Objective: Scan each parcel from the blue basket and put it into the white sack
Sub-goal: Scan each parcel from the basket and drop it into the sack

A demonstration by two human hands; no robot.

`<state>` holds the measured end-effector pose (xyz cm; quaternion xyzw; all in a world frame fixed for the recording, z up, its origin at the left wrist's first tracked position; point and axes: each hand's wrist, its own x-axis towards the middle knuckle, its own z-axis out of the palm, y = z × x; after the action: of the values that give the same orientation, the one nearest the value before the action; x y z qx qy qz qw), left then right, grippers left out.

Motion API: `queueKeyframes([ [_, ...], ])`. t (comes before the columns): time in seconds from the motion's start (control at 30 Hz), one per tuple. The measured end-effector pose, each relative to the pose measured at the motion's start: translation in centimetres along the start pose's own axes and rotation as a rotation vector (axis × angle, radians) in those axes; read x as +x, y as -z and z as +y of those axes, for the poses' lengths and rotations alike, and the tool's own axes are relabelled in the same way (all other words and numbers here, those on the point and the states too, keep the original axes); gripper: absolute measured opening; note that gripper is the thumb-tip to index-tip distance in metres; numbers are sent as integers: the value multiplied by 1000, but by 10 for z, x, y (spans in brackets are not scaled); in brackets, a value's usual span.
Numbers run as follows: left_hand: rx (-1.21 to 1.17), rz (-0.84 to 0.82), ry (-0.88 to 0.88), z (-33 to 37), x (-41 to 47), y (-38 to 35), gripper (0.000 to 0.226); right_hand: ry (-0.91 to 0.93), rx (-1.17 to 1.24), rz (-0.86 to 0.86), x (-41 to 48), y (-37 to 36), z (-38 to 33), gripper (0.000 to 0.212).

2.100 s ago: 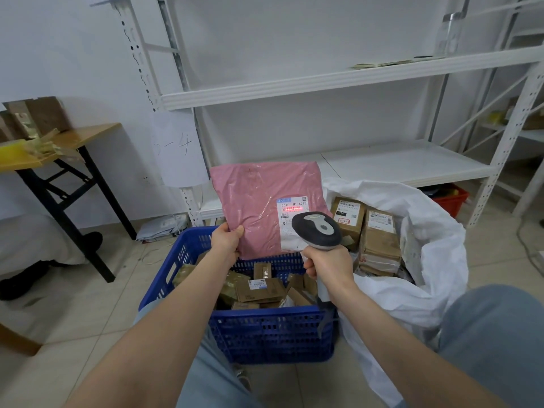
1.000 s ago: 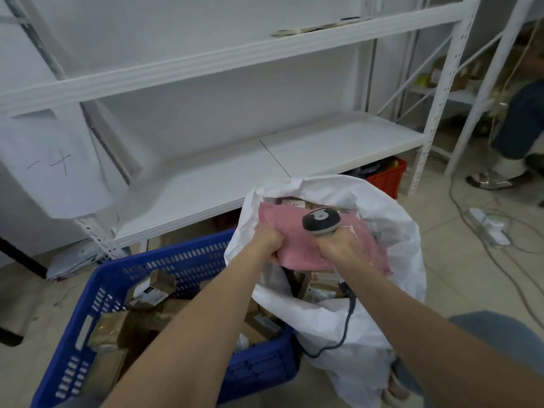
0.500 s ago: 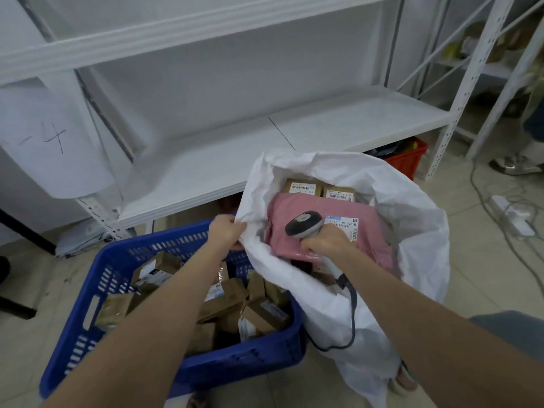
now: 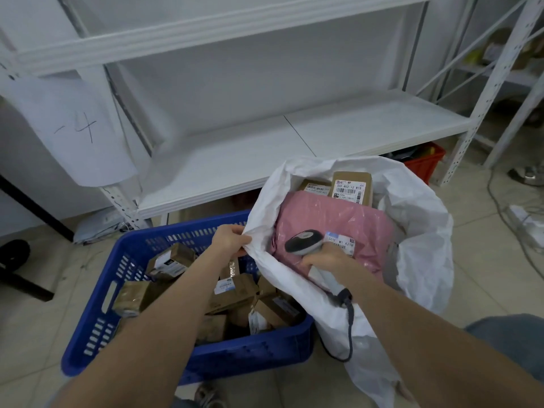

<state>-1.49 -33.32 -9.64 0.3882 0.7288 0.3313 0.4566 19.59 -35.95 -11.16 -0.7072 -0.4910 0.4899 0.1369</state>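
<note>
The white sack (image 4: 424, 260) stands open on the floor to the right of the blue basket (image 4: 97, 325). A pink parcel (image 4: 347, 222) with a white label lies on top inside the sack, over brown boxes (image 4: 351, 187). My left hand (image 4: 231, 240) pinches the sack's left rim. My right hand (image 4: 326, 259) grips a grey barcode scanner (image 4: 304, 242) and rests on the pink parcel. The basket holds several small brown cardboard parcels (image 4: 235, 290), partly hidden behind my left forearm.
A white metal shelf rack (image 4: 294, 136) stands right behind the basket and sack, with a red crate (image 4: 425, 163) under it. A sheet marked "-4" (image 4: 76, 131) hangs at left. Cables and a power strip (image 4: 527, 222) lie on the tiled floor at right.
The pink parcel went from held over the basket into the sack. My left hand let go of it and took the sack's rim. The scanner hand stays on the parcel.
</note>
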Motion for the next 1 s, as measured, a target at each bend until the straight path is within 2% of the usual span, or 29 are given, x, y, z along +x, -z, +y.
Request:
queueKeyframes([
  [0.07, -7, -68, 12, -1, -5, 3, 26, 48, 30, 66, -3, 2, -3, 33],
  [0.13, 24, -108, 12, -2, -13, 6, 36, 104, 99, 160, -11, 3, -10, 25],
  [0.23, 66, -83, 12, -6, -22, 15, 54, 154, 240, 196, -20, 6, -19, 14],
  [0.37, 177, -49, 12, -19, -36, 39, 50, 175, 348, 149, -41, -11, -37, 5],
  [0.6, 368, -24, 60, -76, -47, 94, 27, 124, 270, -69, -50, -104, -59, 7],
  [0.67, 385, -7, 100, -96, -38, 109, 31, 106, 262, -129, -45, -134, -68, 5],
  [0.77, 433, 7, 162, -125, -19, 133, 33, 56, 238, -190, -26, -178, -83, 14],
  [0.9, 549, 65, 210, -167, 23, 172, 32, -38, 258, -221, 11, -232, -98, 9],
  [1.0, 602, 179, 320, -198, 64, 200, 61, -96, 286, -229, 46, -271, -105, 15],
])
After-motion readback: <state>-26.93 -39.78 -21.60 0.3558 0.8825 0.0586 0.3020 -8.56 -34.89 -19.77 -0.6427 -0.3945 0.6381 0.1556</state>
